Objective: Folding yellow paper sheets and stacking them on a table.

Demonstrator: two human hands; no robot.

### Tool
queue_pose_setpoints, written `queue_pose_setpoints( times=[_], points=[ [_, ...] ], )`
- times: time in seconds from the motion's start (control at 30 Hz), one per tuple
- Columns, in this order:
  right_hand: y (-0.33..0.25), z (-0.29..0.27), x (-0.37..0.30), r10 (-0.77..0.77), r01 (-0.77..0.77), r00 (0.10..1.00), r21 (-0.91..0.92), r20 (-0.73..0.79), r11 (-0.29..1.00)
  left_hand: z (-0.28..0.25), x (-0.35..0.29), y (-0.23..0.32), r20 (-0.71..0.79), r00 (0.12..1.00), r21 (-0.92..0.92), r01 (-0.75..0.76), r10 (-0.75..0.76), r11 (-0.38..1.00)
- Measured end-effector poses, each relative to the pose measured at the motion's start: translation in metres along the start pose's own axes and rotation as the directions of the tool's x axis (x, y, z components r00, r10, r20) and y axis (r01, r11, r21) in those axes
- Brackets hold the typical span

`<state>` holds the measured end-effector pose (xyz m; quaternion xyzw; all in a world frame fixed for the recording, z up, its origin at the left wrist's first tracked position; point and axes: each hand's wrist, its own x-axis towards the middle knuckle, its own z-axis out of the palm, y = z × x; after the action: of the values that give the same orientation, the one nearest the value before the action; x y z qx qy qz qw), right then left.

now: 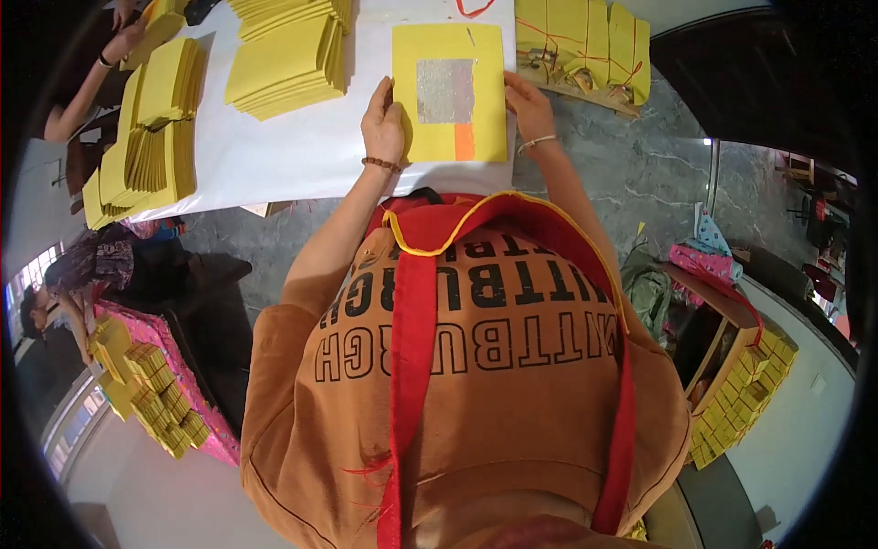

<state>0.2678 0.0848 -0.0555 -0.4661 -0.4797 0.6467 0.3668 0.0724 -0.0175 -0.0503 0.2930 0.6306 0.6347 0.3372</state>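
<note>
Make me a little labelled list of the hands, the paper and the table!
Left hand: at the left edge of the yellow rectangular paper
Right hand: at the paper's right edge
On the paper: shiny silver rectangle, orange strip below its right side
White-covered table: beneath the paper
Also there: flat yellow paper stacks, left of both hands

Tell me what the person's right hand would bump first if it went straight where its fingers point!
The right hand would most likely meet the yellow paper first. Its fingers are right at the paper's right edge, perhaps touching it already; depth is hard to judge here.
</note>
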Motion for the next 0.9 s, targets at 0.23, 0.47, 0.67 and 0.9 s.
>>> queue_pose_setpoints(
  times=[0.23, 0.47, 0.67, 0.9],
  points=[
    [-0.009, -0.012, -0.014, -0.494, 0.489, 0.862, -0.449, 0.115, 0.748, -0.018, -0.003, 0.022, 0.270, 0.867, 0.556, -0.495, 0.418, 0.668],
    [-0.006, -0.022, -0.043, -0.464, 0.610, 0.757, -0.752, 0.460, 0.250, -0.025, -0.020, 0.049, 0.871, 0.387, 0.320, -0.914, 0.301, 0.248],
    [0.014, -0.022, -0.038, -0.471, 0.582, 0.813, -0.490, 0.341, 0.650, -0.027, -0.009, 0.053, 0.890, 0.352, 0.243, -0.904, 0.289, 0.351],
    [0.021, -0.018, -0.038, -0.450, 0.513, 0.858, -0.401, 0.246, 0.759, -0.024, 0.000, 0.051, 0.843, 0.495, 0.265, -0.721, 0.208, 0.641]
  ],
)
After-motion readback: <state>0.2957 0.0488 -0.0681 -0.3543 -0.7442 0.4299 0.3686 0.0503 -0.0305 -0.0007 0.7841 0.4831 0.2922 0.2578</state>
